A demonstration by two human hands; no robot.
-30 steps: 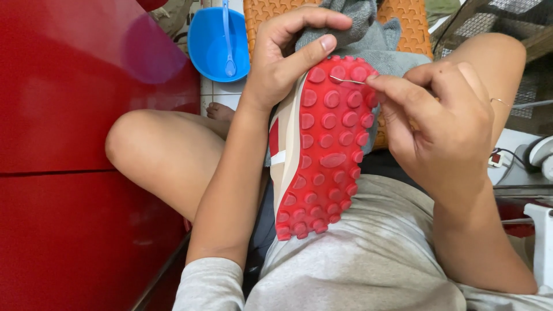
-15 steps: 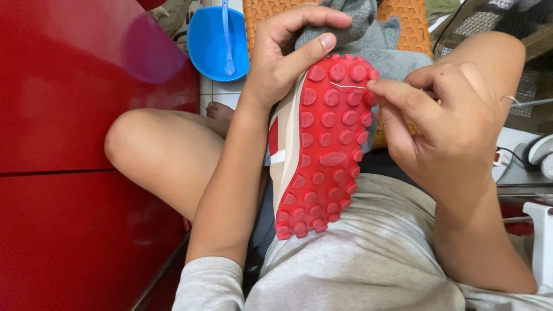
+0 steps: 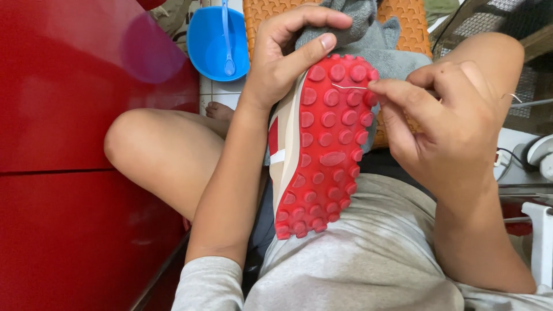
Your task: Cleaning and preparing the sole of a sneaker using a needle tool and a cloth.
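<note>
The left hand (image 3: 288,63) grasps the toe end of a shoe (image 3: 322,144). The thumb lies along the edge of the red studded sole, and the remaining fingers wrap over the top of the toe, where they also press on a grey cloth (image 3: 368,34). The shoe is held sole-up, tilted, with the toe away from the body and the heel near the lap. Its beige side panel faces the left forearm.

The right hand (image 3: 449,126) is just to the right of the sole, near the toe. Its thumb and forefinger are pinched shut on a thin needle (image 3: 348,87). The needle runs leftward from the fingertips and lies across the studs at the front of the sole, touching or just above them; which one cannot be told. The other fingers of this hand are curled in toward the palm.

Beyond the left hand, on a tiled floor, stands a blue bowl (image 3: 216,40) with a blue spoon (image 3: 226,34) resting in it. An orange mat (image 3: 403,23) lies behind the grey cloth, past both hands. A red cabinet (image 3: 75,173) fills the area to the left of the left arm. To the right of the right hand are a wire rack (image 3: 489,23) and a white device with a cable (image 3: 538,155).
</note>
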